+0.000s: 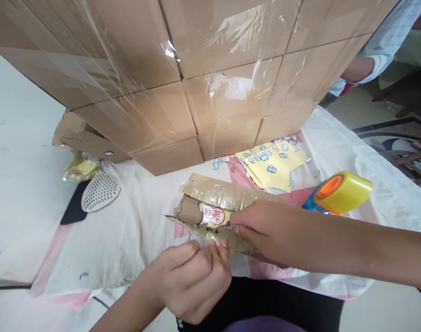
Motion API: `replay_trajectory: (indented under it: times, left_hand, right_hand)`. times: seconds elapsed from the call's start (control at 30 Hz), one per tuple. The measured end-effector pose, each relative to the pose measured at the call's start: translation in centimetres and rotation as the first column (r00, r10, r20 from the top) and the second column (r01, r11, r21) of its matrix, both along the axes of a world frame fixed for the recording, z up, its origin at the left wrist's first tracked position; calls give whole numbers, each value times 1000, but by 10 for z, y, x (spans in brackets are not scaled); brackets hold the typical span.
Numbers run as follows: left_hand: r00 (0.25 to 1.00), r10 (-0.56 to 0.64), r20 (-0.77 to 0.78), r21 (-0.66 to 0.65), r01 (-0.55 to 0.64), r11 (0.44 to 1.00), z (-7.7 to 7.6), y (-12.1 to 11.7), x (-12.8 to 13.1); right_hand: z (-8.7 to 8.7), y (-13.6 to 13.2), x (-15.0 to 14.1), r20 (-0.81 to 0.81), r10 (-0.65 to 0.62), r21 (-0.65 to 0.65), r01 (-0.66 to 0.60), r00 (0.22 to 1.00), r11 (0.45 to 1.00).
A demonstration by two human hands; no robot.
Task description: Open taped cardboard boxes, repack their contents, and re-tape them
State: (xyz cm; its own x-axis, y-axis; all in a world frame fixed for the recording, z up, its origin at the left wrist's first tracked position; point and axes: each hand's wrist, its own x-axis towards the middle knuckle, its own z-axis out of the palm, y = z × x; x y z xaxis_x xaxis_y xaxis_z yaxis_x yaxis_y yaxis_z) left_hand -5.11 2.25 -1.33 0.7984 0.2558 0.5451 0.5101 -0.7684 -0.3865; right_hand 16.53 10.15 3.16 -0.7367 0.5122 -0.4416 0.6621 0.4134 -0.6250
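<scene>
Left hand [196, 281] pinches the near flap [198, 228] of a small cardboard box [227, 191] by the table's [127, 249] near edge; right hand [266, 230] curls over its opening (I can't tell its grip)! Tape dispenser [352, 193] toward the right edge, yellow sheets [281, 177] behind, then film-wrapped cartons [227, 108].

The left grip [198, 276] and right grip [260, 226] are bare hands, joined to bare, slender forearms [345, 249]. Plain black clothing [283, 295] covers the lap, with small white marks [179, 323] at its left edge; a rounded patch of purple fabric [266, 324] shows at the very bottom.
</scene>
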Motion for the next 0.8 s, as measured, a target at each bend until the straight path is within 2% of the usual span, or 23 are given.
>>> replay_trajectory:
  times: [0.07, 0.17, 0.23, 0.33, 0.4, 0.47, 0.53, 0.6, 0.7, 0.8]
  left_hand:
    - [1000, -9, -17, 6, 9, 1000, 0, 0, 0]
    - [999, 12, -30, 4, -12, 1000, -1, -1, 0]
    - [1000, 17, -20, 9, -17, 1000, -2, -2, -1]
    - [999, 23, 23, 27, -23, 999, -3, -5, -2]
    - [996, 30, 85, -8, -29, 1000, -2, -8, -1]
    - [983, 51, 177, -106, -32, 994, 0, -11, 0]
    - [964, 77, 255, -190, -28, 981, 2, -14, 1]
    - [951, 123, 283, -220, -61, 974, 4, -17, 2]
    - [940, 199, 277, -199, -147, 969, 2, -21, 5]
    - [883, 310, 352, -190, -257, 948, -8, -30, 7]
  right_hand:
    - [-2, 1, 1, -3, -6, -41, 6, 1000, 999]
    - [-2, 1, 3, -12, -37, -34, 36, 999, 999]
    - [3, 4, 3, -23, -18, -45, 17, 1000, 999]
    - [16, 13, -1, -30, 33, -134, -37, 999, 990]
    - [23, 18, -9, -49, 32, -186, -40, 998, 982]
    - [25, 20, -20, -87, 44, -170, -58, 995, 984]
    - [20, 16, -33, -134, 109, -70, -120, 985, 990]
    - [10, 10, -44, -151, 238, 110, -223, 960, 969]
    - [-5, 0, -54, -16, 392, 325, -365, 920, 872]
    - [-12, -3, -57, 185, 429, 483, -462, 884, 744]
